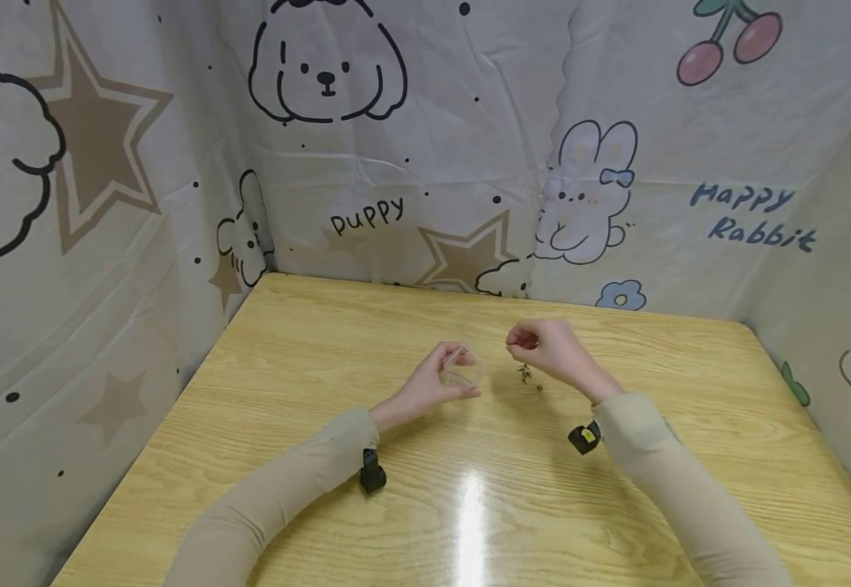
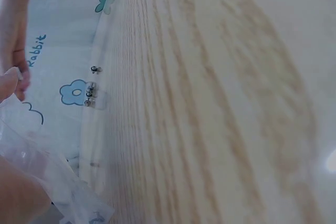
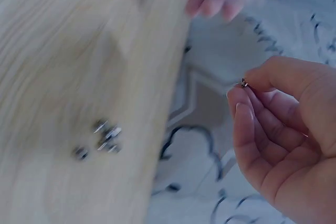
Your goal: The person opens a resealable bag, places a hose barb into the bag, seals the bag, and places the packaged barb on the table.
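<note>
My left hand [image 1: 425, 381] holds a clear plastic bag [image 1: 465, 371] over the middle of the table, its mouth spread between thumb and fingers. In the left wrist view the see-through bag [image 2: 73, 198] hangs down from the fingers. To the right, my right hand [image 1: 548, 346] is raised above the table. Its thumb and forefinger pinch a tiny shiny metal piece [image 3: 243, 83], too small to name more exactly. Below this hand lies a small cluster of shiny metal pieces [image 3: 108, 137], like little screws, with a single one [image 3: 80, 153] apart from the rest.
The wood-grain table [image 1: 308, 342] reaches back to a printed cloth [image 1: 469, 163] hung along its rear and both sides. A black wrist camera [image 1: 372, 473] sits on the left sleeve, another camera [image 1: 584, 439] on the right one. Light glares off the table's front.
</note>
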`<action>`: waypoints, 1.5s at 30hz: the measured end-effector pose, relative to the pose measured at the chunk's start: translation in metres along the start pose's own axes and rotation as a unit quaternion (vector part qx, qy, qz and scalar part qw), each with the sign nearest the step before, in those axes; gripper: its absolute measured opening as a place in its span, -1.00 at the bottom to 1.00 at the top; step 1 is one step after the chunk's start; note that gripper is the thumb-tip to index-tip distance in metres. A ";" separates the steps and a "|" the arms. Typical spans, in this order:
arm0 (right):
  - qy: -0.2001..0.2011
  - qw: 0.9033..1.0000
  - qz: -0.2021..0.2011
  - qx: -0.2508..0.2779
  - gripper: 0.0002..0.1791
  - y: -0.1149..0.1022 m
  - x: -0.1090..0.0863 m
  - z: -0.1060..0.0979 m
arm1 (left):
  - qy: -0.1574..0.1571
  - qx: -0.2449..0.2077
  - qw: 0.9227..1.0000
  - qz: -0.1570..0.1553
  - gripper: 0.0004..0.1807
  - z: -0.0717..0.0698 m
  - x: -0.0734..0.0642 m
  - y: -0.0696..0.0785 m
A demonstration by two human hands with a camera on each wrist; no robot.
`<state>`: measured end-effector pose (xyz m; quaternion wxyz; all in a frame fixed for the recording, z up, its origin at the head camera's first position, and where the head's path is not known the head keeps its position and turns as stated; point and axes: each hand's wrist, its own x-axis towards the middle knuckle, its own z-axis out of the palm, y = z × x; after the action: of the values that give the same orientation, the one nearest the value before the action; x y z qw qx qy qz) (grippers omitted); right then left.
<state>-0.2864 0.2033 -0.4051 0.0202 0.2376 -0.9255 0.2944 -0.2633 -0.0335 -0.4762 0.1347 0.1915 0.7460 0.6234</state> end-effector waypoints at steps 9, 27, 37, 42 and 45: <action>0.008 0.995 -0.102 0.001 -0.95 -0.043 0.003 0.005 | -0.019 -0.013 1.000 0.000 -0.31 -0.001 0.001 -0.001; 0.025 0.992 -0.122 0.020 -0.94 -0.045 -0.006 0.003 | -0.017 -0.013 1.000 0.004 -0.27 0.000 0.001 -0.002; 0.041 0.998 -0.049 0.020 -0.93 -0.006 -0.024 0.002 | 0.003 0.012 1.000 0.005 -0.30 0.000 0.003 -0.002; 0.021 0.999 0.005 0.029 -0.90 0.019 -0.033 0.009 | 0.007 0.013 1.000 -0.001 -0.30 0.002 0.002 0.000; 0.010 0.999 0.035 0.021 -0.90 0.033 -0.038 0.014 | 0.004 0.013 1.000 -0.003 -0.30 0.003 0.002 0.001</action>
<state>-0.2658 0.2350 -0.4410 0.0142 0.2026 -0.9265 0.3167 -0.2635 -0.0305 -0.4761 0.1315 0.1883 0.7553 0.6139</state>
